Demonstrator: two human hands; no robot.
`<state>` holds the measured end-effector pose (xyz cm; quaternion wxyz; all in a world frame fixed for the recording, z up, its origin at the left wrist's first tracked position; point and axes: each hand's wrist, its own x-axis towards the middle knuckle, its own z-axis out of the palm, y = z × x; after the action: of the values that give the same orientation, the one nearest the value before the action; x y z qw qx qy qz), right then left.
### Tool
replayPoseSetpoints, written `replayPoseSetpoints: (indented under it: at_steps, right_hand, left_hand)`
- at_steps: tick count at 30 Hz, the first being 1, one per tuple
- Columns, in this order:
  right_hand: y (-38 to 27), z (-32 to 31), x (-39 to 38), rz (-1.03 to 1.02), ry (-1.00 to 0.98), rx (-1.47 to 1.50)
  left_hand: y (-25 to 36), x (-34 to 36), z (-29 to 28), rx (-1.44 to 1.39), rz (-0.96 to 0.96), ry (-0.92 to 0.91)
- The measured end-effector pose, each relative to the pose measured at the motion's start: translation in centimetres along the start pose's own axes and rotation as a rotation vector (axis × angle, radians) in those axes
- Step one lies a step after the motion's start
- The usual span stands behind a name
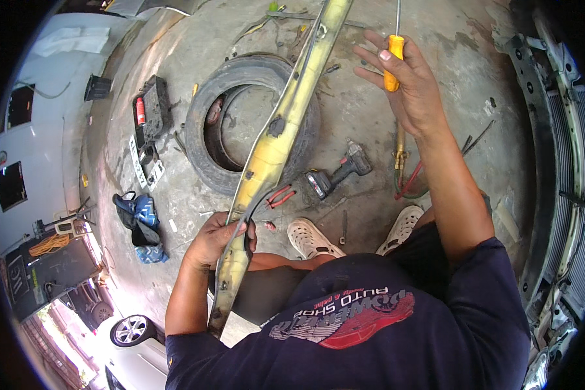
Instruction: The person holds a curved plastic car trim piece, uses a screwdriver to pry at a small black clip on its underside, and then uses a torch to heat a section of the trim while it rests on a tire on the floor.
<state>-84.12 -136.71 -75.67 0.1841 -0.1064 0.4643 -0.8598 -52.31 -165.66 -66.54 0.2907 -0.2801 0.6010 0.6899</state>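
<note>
My left hand [213,242] is wrapped around the lower part of a long, narrow yellowish car trim strip [265,159]. The strip runs slantwise from beside my left arm up past the top edge, with a dark seal-like edging and several dark spots along it. My right hand [415,88] is raised to the right of the strip, apart from it. A screwdriver [394,64] with a yellow handle is pinched against its thumb, shaft pointing away, while the other fingers stretch toward the strip.
Beyond the strip a tire [205,146] lies flat on the concrete. Near my feet are a cordless impact driver [341,170] and red-handled pliers [281,196]. A black toolbox [155,107] and a blue bag [140,227] lie left. Car front-end parts [539,130] stand along the right side.
</note>
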Motion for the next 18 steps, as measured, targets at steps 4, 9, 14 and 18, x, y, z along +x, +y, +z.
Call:
replayPoseSetpoints:
  at_steps: [4,9,14,18]
  right_hand:
    - [0.5,0.6,0.1,-0.012,-0.074,0.047]
    - [0.7,1.2,-0.2,-0.026,-0.102,0.050]
    - [0.5,1.6,-0.4,-0.052,-0.090,0.034]
    - [-0.2,1.6,-0.2,-0.025,-0.002,-0.247]
  left_hand:
    - [-1.0,0.3,0.8,-0.054,-0.037,0.021]
    - [-1.0,0.9,1.9,-0.054,-0.051,0.080]
    - [-1.4,1.0,2.1,-0.087,-0.046,0.092]
    - [-2.3,1.3,2.7,-0.104,-0.026,0.112]
